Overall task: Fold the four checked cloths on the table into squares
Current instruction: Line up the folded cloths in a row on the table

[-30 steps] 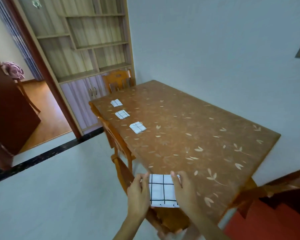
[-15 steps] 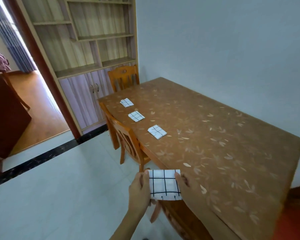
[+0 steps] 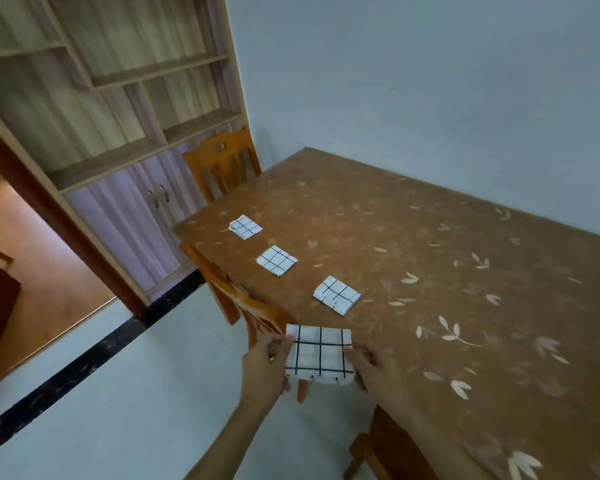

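Note:
I hold a folded white cloth with black check lines (image 3: 320,355) just off the near left edge of the brown leaf-patterned table (image 3: 447,271). My left hand (image 3: 265,368) grips its left side and my right hand (image 3: 374,370) grips its right side. Three more folded checked cloths lie in a row along the table's left edge: the nearest (image 3: 336,294), the middle one (image 3: 276,259) and the farthest (image 3: 245,226). All three lie flat as small squares.
A wooden chair (image 3: 243,303) is tucked under the table's left side, just beyond the held cloth. Another chair (image 3: 222,164) stands at the far end. A shelf cabinet (image 3: 118,133) lines the left wall beside a doorway. A pale wall runs behind the table.
The view has swung and moved nearer along the table's left side. Both hands kept hold of the folded cloth, which stays in front of me by the table's edge.

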{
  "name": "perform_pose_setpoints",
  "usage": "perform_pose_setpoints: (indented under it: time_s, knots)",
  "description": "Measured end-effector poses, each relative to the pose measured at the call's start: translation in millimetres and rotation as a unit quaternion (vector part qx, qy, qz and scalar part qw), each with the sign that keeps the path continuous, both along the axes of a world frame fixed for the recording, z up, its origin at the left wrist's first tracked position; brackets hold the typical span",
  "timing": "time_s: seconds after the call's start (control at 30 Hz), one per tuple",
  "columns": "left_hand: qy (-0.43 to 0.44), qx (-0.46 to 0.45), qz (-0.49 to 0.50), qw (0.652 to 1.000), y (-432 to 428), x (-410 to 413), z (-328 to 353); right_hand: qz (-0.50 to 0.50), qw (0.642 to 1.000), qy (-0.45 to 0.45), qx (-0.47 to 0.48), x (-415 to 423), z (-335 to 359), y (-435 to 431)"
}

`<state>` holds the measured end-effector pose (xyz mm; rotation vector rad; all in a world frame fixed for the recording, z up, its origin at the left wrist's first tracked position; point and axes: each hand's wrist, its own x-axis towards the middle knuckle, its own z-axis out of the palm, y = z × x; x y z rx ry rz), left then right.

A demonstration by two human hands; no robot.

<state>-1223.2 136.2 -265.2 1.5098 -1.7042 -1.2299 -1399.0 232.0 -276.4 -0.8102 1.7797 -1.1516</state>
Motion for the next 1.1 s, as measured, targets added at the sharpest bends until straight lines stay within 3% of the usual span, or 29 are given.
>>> perform_pose_setpoints:
  time_s: [0.23,0.5,0.63,0.73,0.87,1.0,1.1]
  knots:
    - [-0.002,0.056,-0.11,0.992,-88,-40,-33,-0.126,0.99,-0.058,0.037,-20,-16,-46]
    - [-0.001,0.155,-0.332,0.93,-164,-97,-71,-0.283,0.952,-0.065,0.092,-35,-38,-73]
    - [-0.014,0.145,-0.372,0.917,-172,-140,-87,-0.336,0.927,-0.065,0.157,-54,-65,-70]
    - [-0.026,0.179,-0.365,0.913,-168,-172,-107,-0.376,0.911,-0.001,0.171,-72,-81,-72]
    - [-0.097,0.091,-0.397,0.908,-161,-207,-140,-0.388,0.898,0.03,0.204,-101,-113,-79]
    - [-0.127,0.073,-0.434,0.889,-159,-223,-164,-0.386,0.893,0.034,0.228,-123,-138,-83]
    - [-0.2,-0.087,-0.474,0.853,-156,-223,-175,-0.367,0.899,0.063,0.229,-122,-149,-84]
